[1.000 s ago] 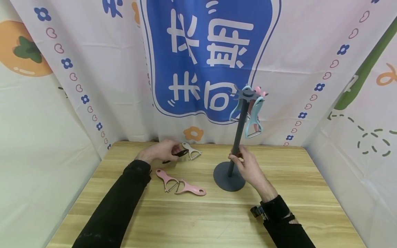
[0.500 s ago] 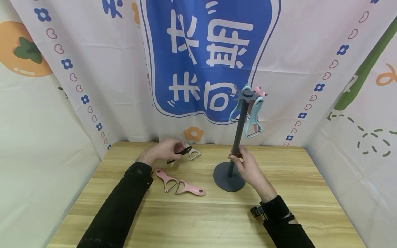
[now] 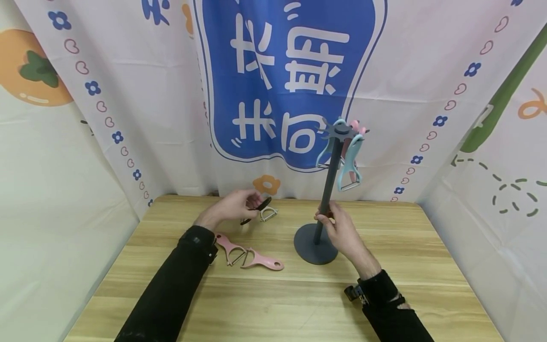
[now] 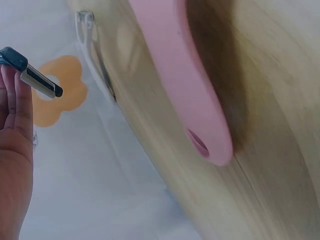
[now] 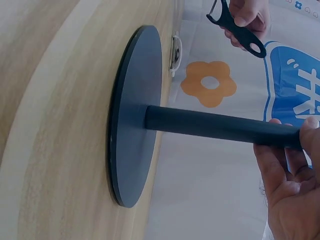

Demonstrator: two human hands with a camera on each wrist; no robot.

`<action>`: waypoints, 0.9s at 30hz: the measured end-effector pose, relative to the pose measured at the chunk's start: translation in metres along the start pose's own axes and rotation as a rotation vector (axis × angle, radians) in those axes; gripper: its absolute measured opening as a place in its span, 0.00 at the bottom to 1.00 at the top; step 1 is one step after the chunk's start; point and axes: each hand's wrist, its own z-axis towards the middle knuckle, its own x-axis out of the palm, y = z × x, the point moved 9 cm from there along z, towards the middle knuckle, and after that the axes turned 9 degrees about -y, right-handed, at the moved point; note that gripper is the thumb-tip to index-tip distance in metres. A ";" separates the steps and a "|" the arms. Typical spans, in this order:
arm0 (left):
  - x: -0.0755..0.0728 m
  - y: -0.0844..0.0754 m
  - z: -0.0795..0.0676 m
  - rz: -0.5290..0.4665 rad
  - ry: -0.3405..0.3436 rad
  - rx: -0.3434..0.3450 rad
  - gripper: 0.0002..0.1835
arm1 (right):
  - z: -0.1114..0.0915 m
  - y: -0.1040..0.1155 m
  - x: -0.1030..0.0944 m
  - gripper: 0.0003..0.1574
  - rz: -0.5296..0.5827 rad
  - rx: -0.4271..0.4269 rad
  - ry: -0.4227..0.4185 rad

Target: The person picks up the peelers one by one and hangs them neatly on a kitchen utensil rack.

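Head view: pinching black peeler (image 3: 265,204) in left hand (image 3: 237,204) above worktop (image 3: 299,304), gripping stand (image 3: 330,183) with right hand (image 3: 344,231). Could drop peeler through loose pinch (hard to judge) or, tugging, tip stand.

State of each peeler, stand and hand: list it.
Left hand: holding black peeler
Black peeler: raised above table
Right hand: gripping stand
Stand: upright, base on table
Two pink peelers: lying on table
White peeler: lying on table
Two blue peelers: hanging on stand
Hung pink peeler or peelers: mostly hidden, count unclear
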 end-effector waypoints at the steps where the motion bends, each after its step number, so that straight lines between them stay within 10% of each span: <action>1: 0.000 -0.001 0.000 -0.011 -0.003 0.000 0.22 | 0.000 0.000 0.000 0.08 -0.006 -0.001 -0.003; 27: -0.006 -0.041 0.013 -0.151 -0.070 0.061 0.21 | -0.001 0.009 0.002 0.07 -0.023 -0.032 -0.020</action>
